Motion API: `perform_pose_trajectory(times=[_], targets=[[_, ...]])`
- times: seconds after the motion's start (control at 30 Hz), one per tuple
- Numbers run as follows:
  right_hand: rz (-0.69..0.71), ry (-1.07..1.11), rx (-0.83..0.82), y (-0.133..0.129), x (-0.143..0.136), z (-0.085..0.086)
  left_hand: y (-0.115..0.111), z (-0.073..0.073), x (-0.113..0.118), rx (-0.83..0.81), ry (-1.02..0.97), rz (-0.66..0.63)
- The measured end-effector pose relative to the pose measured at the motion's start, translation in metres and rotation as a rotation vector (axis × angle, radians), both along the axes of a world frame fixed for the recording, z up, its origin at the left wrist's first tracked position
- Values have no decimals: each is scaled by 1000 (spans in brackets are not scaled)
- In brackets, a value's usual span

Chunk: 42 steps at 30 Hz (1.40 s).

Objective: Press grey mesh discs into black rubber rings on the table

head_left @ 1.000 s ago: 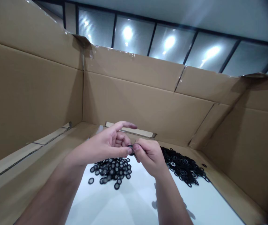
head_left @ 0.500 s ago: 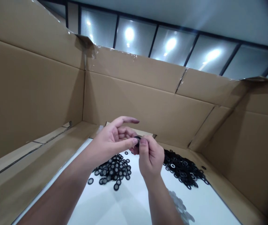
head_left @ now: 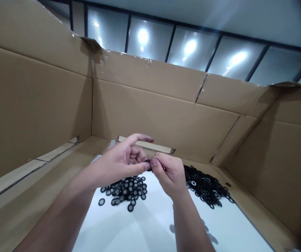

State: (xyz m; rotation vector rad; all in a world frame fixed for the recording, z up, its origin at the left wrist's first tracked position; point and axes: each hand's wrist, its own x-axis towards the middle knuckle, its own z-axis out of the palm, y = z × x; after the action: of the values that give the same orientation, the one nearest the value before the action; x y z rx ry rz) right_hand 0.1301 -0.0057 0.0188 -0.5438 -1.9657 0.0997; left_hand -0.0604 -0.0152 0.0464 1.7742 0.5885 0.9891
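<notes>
My left hand [head_left: 125, 160] pinches a small black ring washer [head_left: 148, 165] between thumb and fingers, with its index finger raised. My right hand [head_left: 171, 173] grips the other side of the same washer, its thumb pressed on it. Most of the washer is hidden by the fingertips. Below my left hand lies a heap of black washers with grey discs in their centres [head_left: 129, 189]. To the right of my right hand is a larger heap of plain black rings [head_left: 205, 185]. Loose grey discs [head_left: 212, 238] lie partly behind my right forearm.
A white board [head_left: 118, 227] forms the work surface. Tall cardboard walls [head_left: 145, 115] surround it at the left, back and right. A cardboard strip [head_left: 163, 147] sits along the back wall. One black ring [head_left: 228, 184] lies apart at the right edge.
Both hands have shifted slightly left and down with the washer between them. My right hand has tilted further over to the left. The heaps look unchanged.
</notes>
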Motion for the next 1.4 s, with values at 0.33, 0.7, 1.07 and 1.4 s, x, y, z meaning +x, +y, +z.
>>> perform_pose_trajectory(times=[0.33,0.7,1.07,1.4], targets=[[-58,35,41,0,-8,-6,0,1,-5,37,44,46],[-86,216,-165,4,-7,-10,5,-6,15,-6,-254,22],[-105,40,103,-1,-5,-2,5,-4,5,7,-140,38],[-168,26,94,-3,-2,1,8,-2,-3,-21,-135,-77]])
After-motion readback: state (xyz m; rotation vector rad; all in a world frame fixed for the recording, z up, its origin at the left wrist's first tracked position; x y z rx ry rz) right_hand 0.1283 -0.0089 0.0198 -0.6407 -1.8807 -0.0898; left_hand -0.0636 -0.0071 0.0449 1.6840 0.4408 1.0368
